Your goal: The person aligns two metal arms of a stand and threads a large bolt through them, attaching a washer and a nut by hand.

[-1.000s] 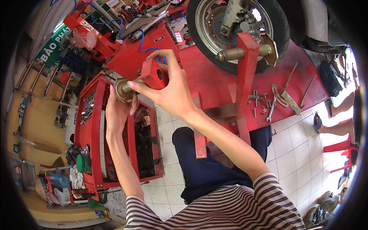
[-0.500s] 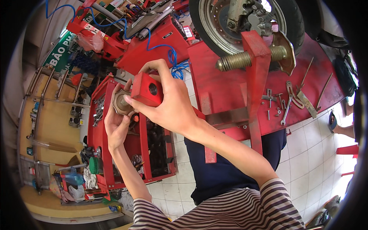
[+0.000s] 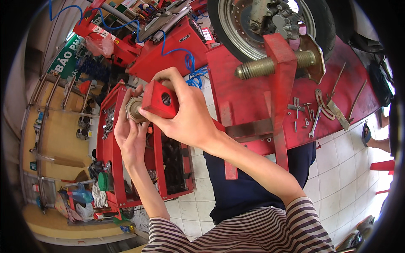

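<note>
My right hand (image 3: 190, 114) is wrapped round a red metal block (image 3: 158, 101), thumb along its lower edge. A threaded hole shows in the block's near face. Left of it, my left hand (image 3: 130, 137) has its fingers around a scalloped metal disc (image 3: 135, 108), its thumb at the lower rim. The disc sits close against the block; whether a screw joins them is hidden. To the right, a thick threaded bolt (image 3: 257, 69) passes through the top of a red upright post (image 3: 282, 88), with a similar scalloped plate (image 3: 315, 59) at its far end.
A motorcycle wheel (image 3: 236, 33) stands on a red bench (image 3: 244, 97). A wrench (image 3: 315, 124), small bolts and metal strips lie at its right. A red tool cart (image 3: 122, 181) with open compartments stands below my left hand. A blue hose (image 3: 187, 59) hangs behind.
My left hand's fingers and thumb have shifted around the disc, and the disc is angled differently. The red block has tilted slightly in my right hand.
</note>
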`<state>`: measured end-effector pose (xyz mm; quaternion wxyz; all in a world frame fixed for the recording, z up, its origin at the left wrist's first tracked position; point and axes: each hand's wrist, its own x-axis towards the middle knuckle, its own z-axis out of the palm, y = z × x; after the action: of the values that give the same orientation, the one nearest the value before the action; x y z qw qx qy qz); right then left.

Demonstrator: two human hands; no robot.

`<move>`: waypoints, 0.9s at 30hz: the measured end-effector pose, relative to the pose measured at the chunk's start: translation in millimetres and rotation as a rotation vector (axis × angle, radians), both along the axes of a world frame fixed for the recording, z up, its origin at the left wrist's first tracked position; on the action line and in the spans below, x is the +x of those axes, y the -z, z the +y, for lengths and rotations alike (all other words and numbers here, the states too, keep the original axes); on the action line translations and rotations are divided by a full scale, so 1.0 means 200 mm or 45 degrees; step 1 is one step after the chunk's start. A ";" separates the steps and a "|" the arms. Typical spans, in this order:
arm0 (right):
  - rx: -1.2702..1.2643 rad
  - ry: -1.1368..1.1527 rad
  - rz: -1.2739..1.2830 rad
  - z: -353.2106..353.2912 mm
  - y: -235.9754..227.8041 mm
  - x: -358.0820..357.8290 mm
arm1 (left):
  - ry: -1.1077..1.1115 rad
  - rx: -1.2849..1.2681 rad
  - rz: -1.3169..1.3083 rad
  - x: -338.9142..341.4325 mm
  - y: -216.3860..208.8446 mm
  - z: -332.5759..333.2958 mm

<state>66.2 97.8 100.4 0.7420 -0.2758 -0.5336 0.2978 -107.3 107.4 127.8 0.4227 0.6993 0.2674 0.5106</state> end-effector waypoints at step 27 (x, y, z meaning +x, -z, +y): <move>-0.128 -0.176 0.007 0.00 -0.01 0.00 | 0.134 -0.052 0.054 -0.11 -0.01 0.03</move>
<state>65.2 98.3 102.8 0.7062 -0.2744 -0.5338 0.3755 -129.8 114.0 128.9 0.4576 0.7143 0.2494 0.4672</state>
